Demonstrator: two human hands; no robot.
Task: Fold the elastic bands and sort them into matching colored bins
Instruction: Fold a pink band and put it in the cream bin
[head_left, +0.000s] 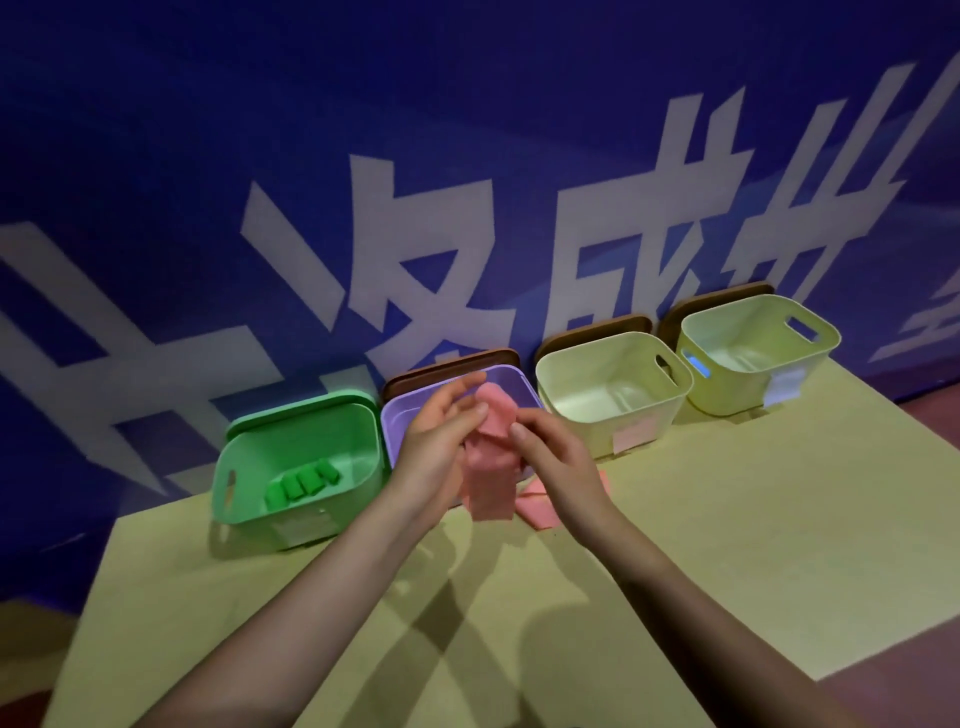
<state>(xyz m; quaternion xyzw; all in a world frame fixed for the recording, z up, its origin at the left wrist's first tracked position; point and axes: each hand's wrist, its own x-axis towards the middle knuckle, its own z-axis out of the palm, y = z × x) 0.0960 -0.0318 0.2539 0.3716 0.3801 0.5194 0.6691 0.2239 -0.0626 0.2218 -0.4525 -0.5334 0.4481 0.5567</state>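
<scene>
So far only the green part of the sort looks finished: the green bin (301, 467), at the left end of the row along the table's (727, 545) far edge, already holds several folded green bands (301, 486) lying side by side on its floor. Next to it stands the purple bin (511, 384), largely hidden behind the hands, so whether anything lies inside it cannot be told. To its right, the first pale yellow bin (613, 400) and the second pale yellow bin (758, 353) near the far right corner both show bare floors — nothing sorted there yet. The work in hand is a pink band (491, 457), held up above the table just in front of the purple bin; the left hand (441, 447) grips it with fingers curled round its upper part, and the right hand (556, 457) pinches the same band from the other side, while a loose tail hangs down between the wrists. I judge this fold to be midway, not closed. More pink bands (540, 506) lie flat on the table beneath the right hand, waiting. No plainly pink bin shows, though small labels on the yellow bins' fronts may mark the colour — too blurred to read. Most of the task, then, seems left to do.
</scene>
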